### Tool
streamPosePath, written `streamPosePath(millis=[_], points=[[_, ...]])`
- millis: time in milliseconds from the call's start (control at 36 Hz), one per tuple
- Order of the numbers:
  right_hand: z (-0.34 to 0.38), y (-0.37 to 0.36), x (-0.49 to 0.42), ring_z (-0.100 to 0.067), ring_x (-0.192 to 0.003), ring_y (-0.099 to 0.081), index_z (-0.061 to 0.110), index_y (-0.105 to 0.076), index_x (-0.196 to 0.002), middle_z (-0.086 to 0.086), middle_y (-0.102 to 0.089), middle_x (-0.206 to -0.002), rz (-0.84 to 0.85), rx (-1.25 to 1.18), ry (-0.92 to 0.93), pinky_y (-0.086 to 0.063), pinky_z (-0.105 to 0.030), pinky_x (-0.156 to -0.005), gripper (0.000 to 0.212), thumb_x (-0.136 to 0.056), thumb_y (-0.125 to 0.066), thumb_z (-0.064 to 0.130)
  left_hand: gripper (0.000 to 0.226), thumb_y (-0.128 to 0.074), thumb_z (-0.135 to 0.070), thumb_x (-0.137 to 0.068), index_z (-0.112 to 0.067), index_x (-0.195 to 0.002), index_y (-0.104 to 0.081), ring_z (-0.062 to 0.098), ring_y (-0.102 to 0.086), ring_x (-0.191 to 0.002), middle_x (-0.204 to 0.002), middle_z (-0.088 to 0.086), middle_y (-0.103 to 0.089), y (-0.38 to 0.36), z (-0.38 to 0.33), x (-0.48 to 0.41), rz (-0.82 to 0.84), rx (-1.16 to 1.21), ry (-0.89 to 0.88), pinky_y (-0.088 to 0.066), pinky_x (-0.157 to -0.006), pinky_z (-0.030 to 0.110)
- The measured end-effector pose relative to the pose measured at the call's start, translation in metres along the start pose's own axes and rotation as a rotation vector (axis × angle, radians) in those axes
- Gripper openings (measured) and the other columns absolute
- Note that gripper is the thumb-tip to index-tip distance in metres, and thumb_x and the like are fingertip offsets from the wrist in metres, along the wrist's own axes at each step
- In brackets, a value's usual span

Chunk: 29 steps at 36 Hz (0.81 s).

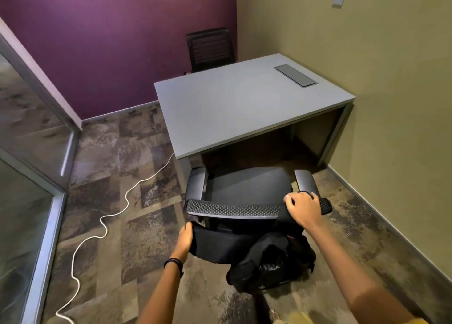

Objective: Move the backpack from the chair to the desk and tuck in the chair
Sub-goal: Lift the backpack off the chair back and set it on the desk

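Note:
A black office chair [247,189] stands in front of the grey desk [239,103], its seat facing the desk and its back toward me. A black backpack [271,262] hangs behind the chair back on the right side, its top draped over the mesh top rail [232,210]. My right hand [304,210] is closed on the backpack's top where it crosses the rail's right end. My left hand [186,238] grips the left edge of the chair back, lower down. The desk top is bare except for a grey cable hatch [296,75].
A white cable [115,213] snakes over the carpet left of the chair toward the desk. A second black chair [210,48] stands behind the desk by the purple wall. A glass partition [29,152] runs along the left; the beige wall [391,103] is close on the right.

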State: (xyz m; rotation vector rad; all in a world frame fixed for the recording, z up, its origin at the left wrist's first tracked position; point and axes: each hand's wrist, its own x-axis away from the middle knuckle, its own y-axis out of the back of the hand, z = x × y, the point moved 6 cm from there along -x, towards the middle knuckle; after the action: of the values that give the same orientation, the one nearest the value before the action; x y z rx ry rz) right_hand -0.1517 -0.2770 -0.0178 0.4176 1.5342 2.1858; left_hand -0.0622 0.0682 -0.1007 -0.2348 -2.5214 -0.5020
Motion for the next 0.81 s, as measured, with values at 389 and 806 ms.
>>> streamPosePath(millis=[389,806], points=[[0.006,0.004,0.009,-0.027,-0.109,-0.054,0.012,-0.069,-0.095,-0.009,-0.067,-0.108,0.03,0.047,-0.082,-0.024,-0.053,-0.11,0.035,-0.096,-0.036,0.024,0.045,-0.058,-0.033,-0.091,-0.008,-0.128,-0.05,0.026,-0.057,-0.104,-0.128,0.015,-0.058,-0.089,-0.019,0.017,0.38,0.026,0.12,-0.047,-0.091,0.034],[0.001,-0.005,0.007,-0.026,-0.118,-0.049,0.017,-0.067,-0.106,-0.008,-0.064,-0.12,0.053,0.047,-0.095,-0.021,-0.052,-0.111,0.039,-0.098,-0.031,0.026,0.096,-0.055,-0.069,-0.079,-0.03,-0.151,-0.006,0.037,-0.006,-0.148,-0.162,0.012,-0.001,-0.163,0.015,0.063,0.56,-0.943,-0.207,-0.015,-0.119,0.05]])
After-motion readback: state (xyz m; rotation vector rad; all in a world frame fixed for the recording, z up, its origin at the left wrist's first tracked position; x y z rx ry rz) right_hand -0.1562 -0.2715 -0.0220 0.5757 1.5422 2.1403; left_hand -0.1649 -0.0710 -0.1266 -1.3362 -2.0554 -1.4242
